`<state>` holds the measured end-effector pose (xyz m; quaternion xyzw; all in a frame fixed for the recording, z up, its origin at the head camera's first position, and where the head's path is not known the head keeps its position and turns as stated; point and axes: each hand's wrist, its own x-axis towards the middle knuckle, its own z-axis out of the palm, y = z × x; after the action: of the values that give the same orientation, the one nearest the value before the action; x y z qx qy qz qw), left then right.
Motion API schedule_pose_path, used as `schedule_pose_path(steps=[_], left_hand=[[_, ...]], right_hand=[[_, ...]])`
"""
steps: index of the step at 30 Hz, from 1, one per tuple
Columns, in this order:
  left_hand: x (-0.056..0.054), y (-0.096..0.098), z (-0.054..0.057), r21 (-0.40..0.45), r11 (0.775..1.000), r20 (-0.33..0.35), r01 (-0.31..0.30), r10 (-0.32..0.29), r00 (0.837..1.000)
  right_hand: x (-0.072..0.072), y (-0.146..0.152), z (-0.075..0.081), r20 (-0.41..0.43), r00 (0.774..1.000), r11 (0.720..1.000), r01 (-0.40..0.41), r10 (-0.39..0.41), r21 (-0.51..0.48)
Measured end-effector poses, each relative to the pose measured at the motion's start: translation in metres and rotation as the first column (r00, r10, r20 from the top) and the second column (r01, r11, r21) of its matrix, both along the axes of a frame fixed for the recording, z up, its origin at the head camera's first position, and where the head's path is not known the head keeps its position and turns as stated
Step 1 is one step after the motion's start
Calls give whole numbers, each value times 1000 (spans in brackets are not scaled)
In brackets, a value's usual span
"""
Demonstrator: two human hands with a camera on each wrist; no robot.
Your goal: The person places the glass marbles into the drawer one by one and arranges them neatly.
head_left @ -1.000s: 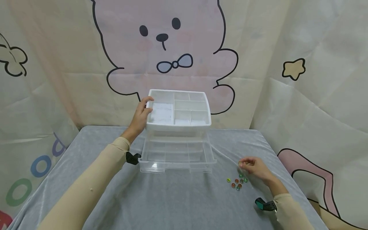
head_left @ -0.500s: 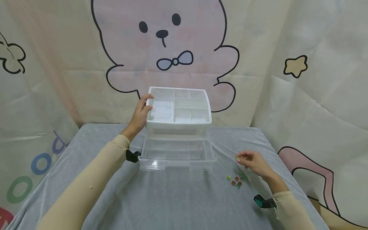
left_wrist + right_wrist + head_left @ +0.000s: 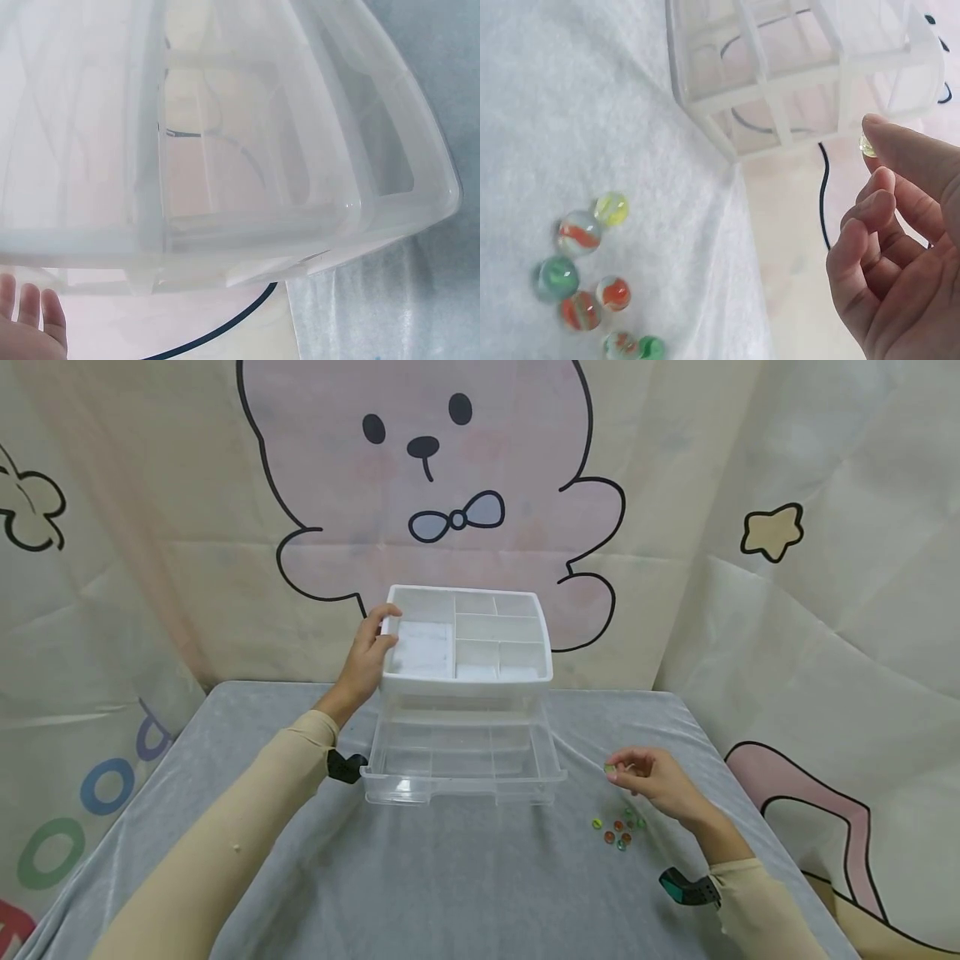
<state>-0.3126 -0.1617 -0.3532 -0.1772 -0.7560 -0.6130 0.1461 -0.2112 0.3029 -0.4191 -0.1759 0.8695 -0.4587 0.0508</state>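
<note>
My left hand (image 3: 363,662) grips the left rim of a white storage box (image 3: 468,679), whose top tray is divided into several compartments. Below, its clear drawer (image 3: 462,792) is pulled out toward me. To the right, my right hand (image 3: 663,787) pinches a small pale yellow marble (image 3: 867,145) between thumb and index finger; the other fingers are curled, apart from it. Several glass marbles lie grouped on the cloth beneath that hand, including a yellow one (image 3: 613,208), an orange-streaked one (image 3: 579,232) and a green one (image 3: 559,277). In the left wrist view, only some fingertips (image 3: 51,307) show beside the translucent box wall.
A grey cloth (image 3: 450,885) covers the table. Behind it hangs a backdrop (image 3: 510,460) with a printed bear. Black wrist devices sit at both wrists, the left one (image 3: 347,767) close to the drawer's left edge.
My right hand has risen slightly and moved left, away from the loose marbles and toward the box, with the pale yellow marble held. The left hand keeps its grip on the rim.
</note>
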Motion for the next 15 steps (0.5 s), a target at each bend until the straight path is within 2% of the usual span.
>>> schedule_pose_path(steps=[8, 15], left_hand=[[1, -1, 2, -14, 1000, 1, -1, 1, 1000], [2, 0, 1, -21, 1000, 6, -3, 3, 1000]], right_hand=[[2, -10, 11, -63, 995, 996, -79, 76, -42], [8, -19, 24, -86, 990, 990, -117, 110, -81]])
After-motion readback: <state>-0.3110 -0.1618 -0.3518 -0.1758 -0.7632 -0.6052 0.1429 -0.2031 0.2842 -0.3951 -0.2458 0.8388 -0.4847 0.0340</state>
